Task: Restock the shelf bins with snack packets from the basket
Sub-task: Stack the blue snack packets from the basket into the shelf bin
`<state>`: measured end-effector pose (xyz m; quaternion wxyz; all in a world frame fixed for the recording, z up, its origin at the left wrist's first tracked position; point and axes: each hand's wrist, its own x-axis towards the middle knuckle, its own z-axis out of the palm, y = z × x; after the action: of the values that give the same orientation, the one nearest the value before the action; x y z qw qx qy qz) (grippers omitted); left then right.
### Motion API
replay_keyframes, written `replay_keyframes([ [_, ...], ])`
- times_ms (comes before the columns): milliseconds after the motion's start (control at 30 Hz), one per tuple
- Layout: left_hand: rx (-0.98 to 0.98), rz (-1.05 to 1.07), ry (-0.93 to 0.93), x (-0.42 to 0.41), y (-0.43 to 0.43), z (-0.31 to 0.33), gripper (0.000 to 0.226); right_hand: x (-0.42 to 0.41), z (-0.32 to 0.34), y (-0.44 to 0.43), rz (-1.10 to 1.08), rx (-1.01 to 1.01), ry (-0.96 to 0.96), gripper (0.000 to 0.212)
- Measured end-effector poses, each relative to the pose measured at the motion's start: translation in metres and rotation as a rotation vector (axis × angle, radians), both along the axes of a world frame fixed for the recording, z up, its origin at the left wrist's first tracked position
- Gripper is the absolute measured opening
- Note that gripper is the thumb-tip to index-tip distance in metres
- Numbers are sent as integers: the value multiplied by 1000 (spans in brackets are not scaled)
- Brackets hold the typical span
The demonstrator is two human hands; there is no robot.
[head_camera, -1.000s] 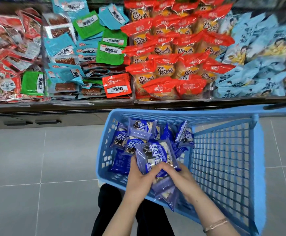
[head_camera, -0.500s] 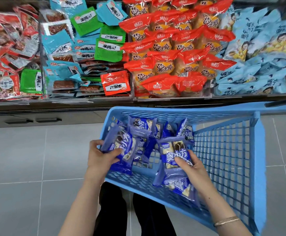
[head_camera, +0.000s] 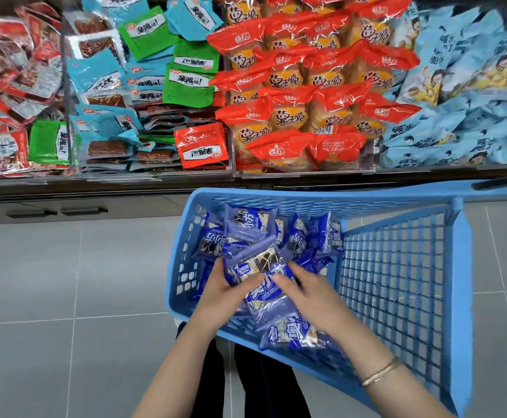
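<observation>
A blue plastic basket (head_camera: pixel 403 282) stands in front of me and holds several dark blue snack packets (head_camera: pixel 250 220) at its left end. My left hand (head_camera: pixel 225 292) and my right hand (head_camera: pixel 312 292) meet over the near rim, both gripping a stack of the blue packets (head_camera: pixel 264 277). More packets of that stack (head_camera: pixel 291 331) hang under my right hand. Above the basket run the shelf bins: red packets at far left, teal and green packets (head_camera: pixel 143 76), red-orange packets (head_camera: pixel 306 95) and pale blue packets (head_camera: pixel 463 95).
A clear front lip (head_camera: pixel 155 176) runs along the shelf edge, with dark drawers (head_camera: pixel 56 211) below it. Grey tiled floor (head_camera: pixel 65 297) lies to the left of the basket. My dark-trousered legs (head_camera: pixel 261 387) stand under the basket's near edge.
Half a second ago my hands were apart, each holding its own packets. They have come together over the basket's near rim and the packets are stacked between them.
</observation>
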<state>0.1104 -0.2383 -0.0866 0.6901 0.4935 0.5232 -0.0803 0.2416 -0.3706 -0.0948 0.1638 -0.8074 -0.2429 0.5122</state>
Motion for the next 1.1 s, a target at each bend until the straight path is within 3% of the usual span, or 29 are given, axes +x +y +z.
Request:
replay_keyframes([
  [100, -53, 128, 37, -2, 8, -4, 61, 10, 1, -1, -218, 39, 236, 81],
  [200, -147, 397, 4, -8, 20, -7, 40, 20, -4, -9, -350, 68, 292, 21],
  [333, -133, 587, -86, -23, 31, 8, 29, 23, -5, -29, -661, 18, 434, 34],
  [500, -58, 561, -93, -45, 35, 56, 17, 20, 32, -38, -893, 121, 583, 39],
  [600, -23, 559, -77, -62, 30, 91, 19, 14, 67, -31, -790, 221, 430, 41],
  [700, 24, 580, -95, -76, 23, 123, 25, 1, 110, -5, -485, 287, 212, 43],
  [933, 156, 664, -96, -101, 14, 175, 19, -53, 172, 57, -306, 462, 197, 41],
  [1100, 227, 801, -218, -112, 30, 199, 16, -87, 195, 92, -176, 575, 199, 31],
])
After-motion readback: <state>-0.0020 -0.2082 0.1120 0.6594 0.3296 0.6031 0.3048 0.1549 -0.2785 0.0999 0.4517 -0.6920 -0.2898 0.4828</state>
